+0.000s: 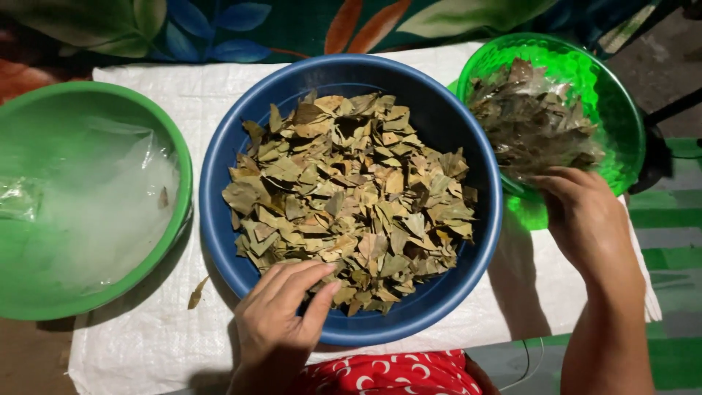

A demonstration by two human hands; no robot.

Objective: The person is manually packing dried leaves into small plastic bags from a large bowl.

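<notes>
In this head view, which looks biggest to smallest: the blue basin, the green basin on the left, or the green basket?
1. Blue basin, seemingly largest.
2. Green basin, partly out of frame, so possibly comparable.
3. Green basket, clearly smallest.

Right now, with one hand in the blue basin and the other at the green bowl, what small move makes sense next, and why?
Probably the left hand should close its fingertips on a pinch of dried leaf pieces in the blue basin. Its fingers already rest on the near edge of the pile with nothing visibly gripped, while the right hand is at the rim of the green mesh bowl.
</notes>
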